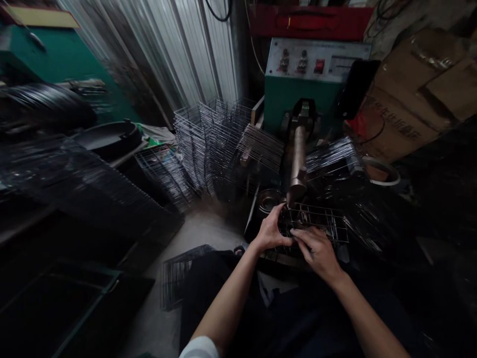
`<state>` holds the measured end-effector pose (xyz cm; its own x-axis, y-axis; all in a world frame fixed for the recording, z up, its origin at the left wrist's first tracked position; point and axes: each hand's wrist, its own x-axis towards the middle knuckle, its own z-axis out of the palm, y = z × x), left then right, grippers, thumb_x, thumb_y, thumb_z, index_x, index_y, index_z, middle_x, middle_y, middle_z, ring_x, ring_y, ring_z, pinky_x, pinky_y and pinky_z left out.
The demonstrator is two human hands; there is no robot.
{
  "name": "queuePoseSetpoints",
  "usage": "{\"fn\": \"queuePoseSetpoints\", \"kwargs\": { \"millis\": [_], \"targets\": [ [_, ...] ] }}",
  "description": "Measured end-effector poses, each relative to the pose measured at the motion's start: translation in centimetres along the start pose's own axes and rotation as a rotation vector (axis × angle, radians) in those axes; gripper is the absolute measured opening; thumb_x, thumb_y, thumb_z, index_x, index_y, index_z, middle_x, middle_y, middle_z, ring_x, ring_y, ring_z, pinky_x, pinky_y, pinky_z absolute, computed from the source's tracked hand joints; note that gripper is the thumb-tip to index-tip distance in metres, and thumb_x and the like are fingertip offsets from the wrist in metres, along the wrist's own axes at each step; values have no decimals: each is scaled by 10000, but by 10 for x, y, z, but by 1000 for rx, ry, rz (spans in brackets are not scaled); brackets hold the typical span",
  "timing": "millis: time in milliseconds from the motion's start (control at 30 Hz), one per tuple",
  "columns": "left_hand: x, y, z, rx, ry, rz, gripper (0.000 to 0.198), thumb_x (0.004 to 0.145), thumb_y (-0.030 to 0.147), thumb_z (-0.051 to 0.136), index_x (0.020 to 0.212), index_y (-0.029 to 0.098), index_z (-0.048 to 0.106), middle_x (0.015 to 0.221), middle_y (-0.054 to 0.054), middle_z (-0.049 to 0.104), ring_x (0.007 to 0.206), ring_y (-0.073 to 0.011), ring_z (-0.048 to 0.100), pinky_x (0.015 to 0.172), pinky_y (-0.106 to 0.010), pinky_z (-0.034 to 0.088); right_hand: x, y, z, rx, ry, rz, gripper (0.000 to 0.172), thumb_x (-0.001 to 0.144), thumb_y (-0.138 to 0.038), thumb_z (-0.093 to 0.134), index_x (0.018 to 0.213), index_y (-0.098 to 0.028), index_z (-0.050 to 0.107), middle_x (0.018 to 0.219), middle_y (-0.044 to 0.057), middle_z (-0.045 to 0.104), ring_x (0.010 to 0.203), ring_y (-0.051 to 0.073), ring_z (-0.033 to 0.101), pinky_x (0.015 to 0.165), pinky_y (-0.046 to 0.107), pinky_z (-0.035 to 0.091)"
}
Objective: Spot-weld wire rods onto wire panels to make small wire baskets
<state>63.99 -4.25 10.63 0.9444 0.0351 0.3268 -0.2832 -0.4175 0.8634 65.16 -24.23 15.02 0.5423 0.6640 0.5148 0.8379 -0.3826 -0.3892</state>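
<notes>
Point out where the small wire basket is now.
Head view, right of centre: the wire basket lies against the left hand and right hand, just below the metal cylinder of the green machine.

A: Where are we looking from?
B: We are looking down from head height, facing forward — hanging close above the left hand (270,229) and right hand (319,252) on the wire basket (320,219), the green machine (294,97) standing farther ahead.

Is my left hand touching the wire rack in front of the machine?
Touching. The head view shows the left hand curled over the left edge of the wire rack, with no gap visible between them.
</notes>
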Motion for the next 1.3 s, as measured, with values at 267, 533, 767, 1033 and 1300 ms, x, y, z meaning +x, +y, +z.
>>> {"fn": "queuePoseSetpoints", "kwargs": {
  "millis": [267, 533, 767, 1033, 1300],
  "targets": [
    [-1, 3, -2, 15, 1, -9, 1150, 492, 240, 858, 1499, 257, 301, 1471, -93, 466, 1340, -315, 495, 1132, -468, 414, 0, -1, 1, 12, -3, 15, 321, 953, -116, 525, 1195, -245, 693, 1094, 66, 750, 969, 227, 684, 862, 420, 547],
    [2, 5, -3, 53, 17, -4, 1099, 518, 286, 849, 1486, 234, 330, 1428, -107, 498, 1297, -314, 524, 1093, -452, 444, 3, 2, 4, 11, 9, 49, 285, 975, -150, 514, 1176, -238, 696, 1059, 65, 754, 937, 231, 682, 844, 413, 546],
    [16, 1, -9, 69, 9, -44, 1101, 509, 282, 852, 1483, 232, 342, 1410, -100, 528, 1279, -310, 545, 1082, -445, 458, 16, 4, 8, 11, 67, 77, 281, 974, -154, 516, 1169, -244, 697, 1064, 52, 754, 969, 220, 673, 864, 395, 537],
    [32, -8, -19, 89, 43, 52, 1033, 550, 347, 850, 1459, 173, 392, 1434, -134, 513, 1292, -358, 526, 1121, -463, 425, 34, 9, 14, 36, 70, 123, 275, 977, -192, 489, 1156, -233, 695, 1011, 57, 747, 952, 226, 672, 896, 394, 539],
    [42, -3, -27, 168, 1, -25, 1062, 520, 358, 864, 1458, 228, 383, 1423, -106, 533, 1300, -333, 534, 1088, -469, 448, 38, 11, 13, -86, 180, 213, 194, 964, -316, 560, 1114, -217, 634, 1062, 108, 649, 1027, 274, 612, 898, 416, 508]
  ]
}}
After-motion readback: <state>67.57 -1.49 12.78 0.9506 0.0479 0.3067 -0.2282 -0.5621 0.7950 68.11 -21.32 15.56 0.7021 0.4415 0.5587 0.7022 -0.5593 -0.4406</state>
